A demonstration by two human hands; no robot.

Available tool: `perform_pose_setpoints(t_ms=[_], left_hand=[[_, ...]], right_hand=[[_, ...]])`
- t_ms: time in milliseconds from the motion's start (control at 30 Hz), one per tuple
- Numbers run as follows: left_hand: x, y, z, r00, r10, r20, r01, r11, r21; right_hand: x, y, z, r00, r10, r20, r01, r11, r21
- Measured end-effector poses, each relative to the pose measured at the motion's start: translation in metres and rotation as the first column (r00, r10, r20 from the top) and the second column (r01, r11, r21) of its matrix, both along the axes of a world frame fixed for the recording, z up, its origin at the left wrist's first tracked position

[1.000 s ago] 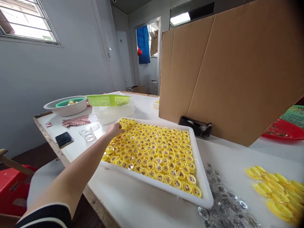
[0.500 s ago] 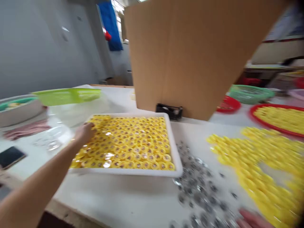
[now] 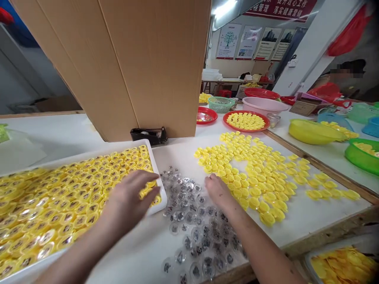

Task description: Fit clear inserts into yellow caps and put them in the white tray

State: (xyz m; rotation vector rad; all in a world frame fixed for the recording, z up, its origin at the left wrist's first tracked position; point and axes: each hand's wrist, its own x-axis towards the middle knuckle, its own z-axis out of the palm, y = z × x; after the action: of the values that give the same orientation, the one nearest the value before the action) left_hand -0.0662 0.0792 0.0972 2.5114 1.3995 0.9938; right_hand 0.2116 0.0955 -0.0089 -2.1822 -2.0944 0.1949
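Your half-open left hand (image 3: 130,201) touches light, stiff yellow plastic caps (image 3: 59,205), best pinched by the rim, in a white plastic tray (image 3: 89,154); whether your curled right hand (image 3: 217,191) holds anything, I cannot tell.

The head-worn camera looks forward and down from above, close over the left hand (image 3: 130,197), right hand (image 3: 217,190) and desk (image 3: 325,213).

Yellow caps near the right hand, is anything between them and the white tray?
Yes: scattered clear plastic domes lie between the right hand, at the yellow caps, and the white tray.
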Motion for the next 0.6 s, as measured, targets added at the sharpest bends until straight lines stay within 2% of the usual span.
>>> perform_pose_setpoints(t_ms=[33, 100, 200, 300, 367, 433, 500, 600], left_hand=[[0.025, -0.001, -0.004, 0.996, -0.082, -0.024, 0.081, 0.996, -0.044], [0.068, 0.004, -0.014, 0.980, -0.177, -0.094, 0.162, 0.976, -0.147], [0.120, 0.027, -0.034, 0.963, -0.196, -0.184, 0.134, 0.943, -0.304], [0.161, 0.060, -0.057, 0.966, -0.146, -0.211, 0.063, 0.931, -0.359], [0.182, 0.080, -0.073, 0.968, -0.113, -0.226, 0.023, 0.930, -0.366], [0.197, 0.094, -0.087, 0.966, -0.091, -0.242, -0.004, 0.931, -0.365], [0.206, 0.102, -0.097, 0.963, -0.085, -0.256, -0.012, 0.934, -0.356], [0.211, 0.104, -0.105, 0.958, -0.090, -0.272, -0.006, 0.942, -0.335]], right_hand=[[-0.002, 0.001, -0.001, 1.000, -0.013, -0.012, 0.013, 1.000, -0.005], [-0.003, -0.001, -0.001, 0.996, -0.042, -0.076, 0.042, 0.999, 0.002], [0.003, -0.008, 0.001, 0.972, -0.088, -0.219, 0.093, 0.996, 0.012], [0.015, -0.021, 0.005, 0.895, -0.112, -0.432, 0.144, 0.989, 0.043], [0.022, -0.033, 0.006, 0.791, -0.108, -0.602, 0.178, 0.982, 0.058], [0.028, -0.047, 0.005, 0.644, -0.100, -0.759, 0.211, 0.976, 0.051], [0.031, -0.061, 0.003, 0.475, -0.086, -0.876, 0.233, 0.972, 0.031], [0.033, -0.075, 0.003, 0.242, -0.065, -0.968, 0.255, 0.967, -0.002]])
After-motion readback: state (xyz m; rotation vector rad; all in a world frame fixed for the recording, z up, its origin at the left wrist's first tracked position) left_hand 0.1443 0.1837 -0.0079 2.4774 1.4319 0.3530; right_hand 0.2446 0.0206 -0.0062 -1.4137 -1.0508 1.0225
